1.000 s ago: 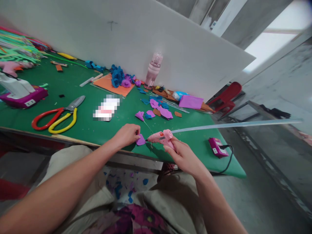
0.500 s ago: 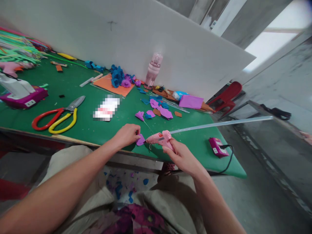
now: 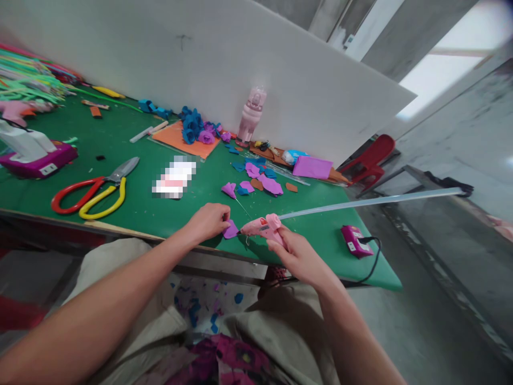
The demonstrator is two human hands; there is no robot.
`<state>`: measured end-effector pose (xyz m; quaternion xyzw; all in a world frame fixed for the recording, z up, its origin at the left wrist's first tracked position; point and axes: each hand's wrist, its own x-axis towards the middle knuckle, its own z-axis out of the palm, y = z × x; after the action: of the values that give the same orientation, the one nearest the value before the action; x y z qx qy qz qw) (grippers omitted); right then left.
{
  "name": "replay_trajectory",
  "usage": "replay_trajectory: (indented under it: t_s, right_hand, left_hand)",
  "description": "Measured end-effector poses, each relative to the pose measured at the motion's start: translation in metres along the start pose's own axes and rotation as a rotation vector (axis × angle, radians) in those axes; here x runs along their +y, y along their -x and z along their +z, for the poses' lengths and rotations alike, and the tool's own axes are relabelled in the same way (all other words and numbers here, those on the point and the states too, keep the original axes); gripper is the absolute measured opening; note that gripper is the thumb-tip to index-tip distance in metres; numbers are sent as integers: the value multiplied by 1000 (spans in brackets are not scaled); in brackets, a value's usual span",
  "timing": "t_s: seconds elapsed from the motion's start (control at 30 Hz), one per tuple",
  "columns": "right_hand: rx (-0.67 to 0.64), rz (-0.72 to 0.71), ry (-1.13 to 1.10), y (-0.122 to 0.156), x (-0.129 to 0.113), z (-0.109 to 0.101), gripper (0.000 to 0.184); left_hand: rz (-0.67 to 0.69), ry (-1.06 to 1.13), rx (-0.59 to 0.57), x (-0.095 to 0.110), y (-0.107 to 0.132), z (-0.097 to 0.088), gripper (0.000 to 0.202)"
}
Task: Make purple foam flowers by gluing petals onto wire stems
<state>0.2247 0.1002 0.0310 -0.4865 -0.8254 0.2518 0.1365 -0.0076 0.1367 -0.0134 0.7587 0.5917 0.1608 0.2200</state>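
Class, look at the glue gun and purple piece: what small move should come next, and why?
Probably the right hand should guide the pink glue gun slowly along the edge of the purple piece, since the dark nozzle sits at that edge and the left hand holds the piece.

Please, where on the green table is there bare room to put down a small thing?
Bare patches: between the scissors and the left hand; and, at right, between the right hand and the magenta power socket. Crowded: the cut petals beyond the glue gun, and the far left, heaped with pipe cleaners.
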Motion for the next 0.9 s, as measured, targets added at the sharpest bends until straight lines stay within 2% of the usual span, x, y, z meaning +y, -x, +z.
replay_trajectory:
  t_s: [0.17,0.23,0.37,0.43,0.53,0.67,0.77,0.83,0.87,0.9]
  right_hand:
    - [-47,154,-409,5,6,-13,30]
    - [-21,196,-571,4,14,-18,33]
    - [75,267,-651,-8,44,-22,37]
    - [145,292,-579,-18,65,-20,33]
    - [235,353,-299,-33,94,-14,29]
    - [253,336,80,-39,114,-12,31]
    - [308,396,303,-37,106,-18,39]
    - [451,426,409,-40,89,-19,41]
    - [483,379,407,-46,79,-18,40]
    - [460,281,365,-54,68,-13,36]
  left_hand:
    - [-10,-10,-5,2,0,-1,9]
    - [-16,-6,-6,1,0,-1,10]
    - [-21,76,-30,-2,0,-2,12]
    - [-25,154,-36,-3,-1,-2,12]
    - [-30,246,-30,-5,-1,-4,14]
    - [-45,327,18,-7,-2,-11,17]
    - [-62,383,52,-11,-1,-20,18]
    - [-80,428,81,-15,-1,-26,19]
    - [-90,446,99,-17,-1,-28,19]
    - [-97,459,116,-19,-1,-31,20]
